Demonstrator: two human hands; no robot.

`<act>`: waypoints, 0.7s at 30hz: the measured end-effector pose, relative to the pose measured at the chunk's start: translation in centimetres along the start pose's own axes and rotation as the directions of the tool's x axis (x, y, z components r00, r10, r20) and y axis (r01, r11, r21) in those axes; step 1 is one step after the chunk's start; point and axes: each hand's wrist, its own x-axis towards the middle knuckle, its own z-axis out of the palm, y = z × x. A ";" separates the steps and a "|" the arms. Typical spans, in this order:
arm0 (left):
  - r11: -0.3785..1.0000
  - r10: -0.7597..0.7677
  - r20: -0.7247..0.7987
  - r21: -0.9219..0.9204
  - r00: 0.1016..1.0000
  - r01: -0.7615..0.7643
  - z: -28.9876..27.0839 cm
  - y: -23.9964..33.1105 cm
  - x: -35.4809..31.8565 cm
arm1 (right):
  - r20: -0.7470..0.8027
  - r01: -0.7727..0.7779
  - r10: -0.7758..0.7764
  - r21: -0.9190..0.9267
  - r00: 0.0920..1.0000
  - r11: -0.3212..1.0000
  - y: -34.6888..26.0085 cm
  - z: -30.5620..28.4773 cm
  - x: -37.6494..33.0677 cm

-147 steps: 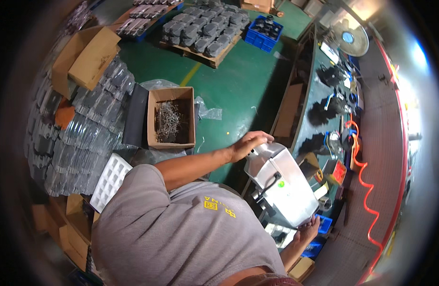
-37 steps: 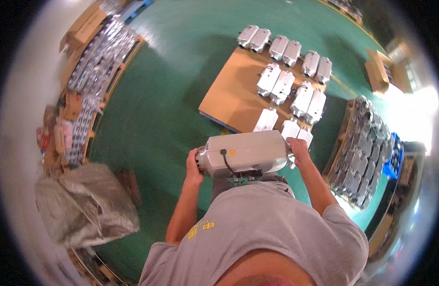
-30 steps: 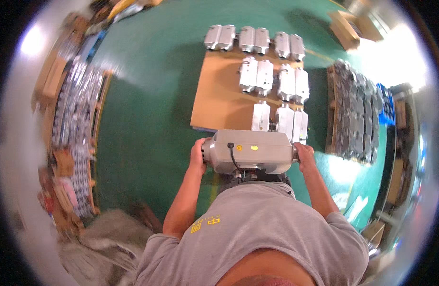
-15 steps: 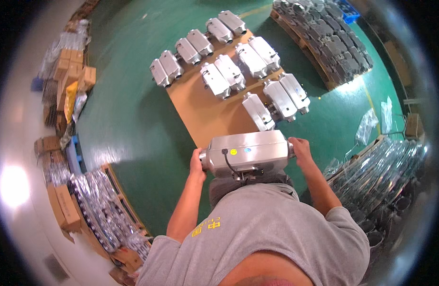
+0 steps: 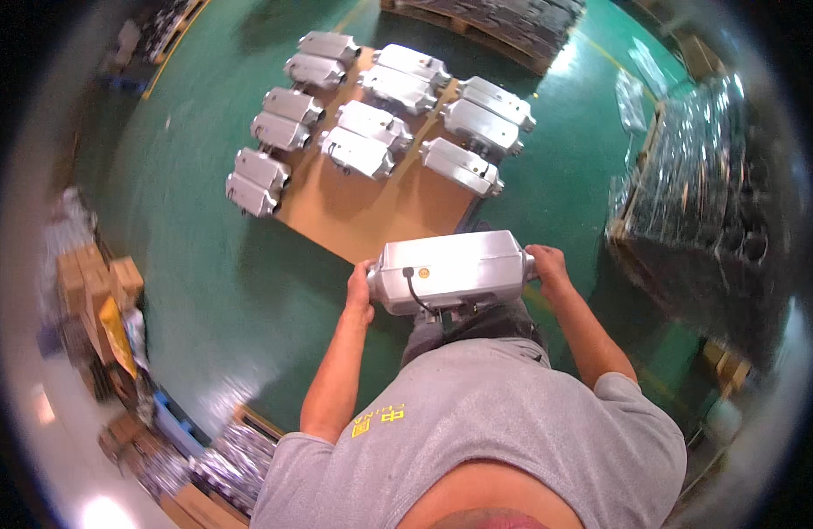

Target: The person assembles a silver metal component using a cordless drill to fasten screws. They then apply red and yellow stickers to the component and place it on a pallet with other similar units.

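A silver metal exhaust muffler (image 5: 451, 271) is held level in front of my body, with a short black cable and a small round orange sticker on its side. My left hand (image 5: 361, 289) is closed round the pipe stub at its left end. At the other end, my right hand (image 5: 548, 263) grips the opposite stub. Beyond it, several similar mufflers (image 5: 462, 165) lie in rows on a brown cardboard sheet (image 5: 371, 216) on the green floor. Their rows run in pairs toward the far left. Some bracket parts under the held muffler are partly hidden.
A pallet of stacked dark metal parts (image 5: 503, 22) stands at the far side. On the right is a tall load wrapped in clear film (image 5: 706, 159). Cardboard boxes (image 5: 85, 273) and a yellow bag (image 5: 117, 335) line the left; a film-wrapped stack (image 5: 239, 454) sits lower left.
My view has turned to the right, so the cardboard and its mufflers appear rotated and shifted left. The held muffler stays in both hands in front of me.
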 end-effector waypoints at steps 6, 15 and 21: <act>0.944 -0.178 0.000 0.282 0.984 0.171 -0.7 1.8 4.6 | -0.142 -0.074 0.097 0.163 0.985 0.984 6.9 3.1 -1.6; 0.786 -0.187 -0.004 0.599 0.982 0.152 1.9 1.7 18.5 | -0.180 -0.261 0.346 0.374 0.921 0.890 17.1 7.6 7.3; 0.647 -0.263 0.030 0.747 0.964 0.153 4.5 0.2 31.3 | -0.208 -0.212 0.345 0.479 0.915 0.852 20.5 10.9 15.8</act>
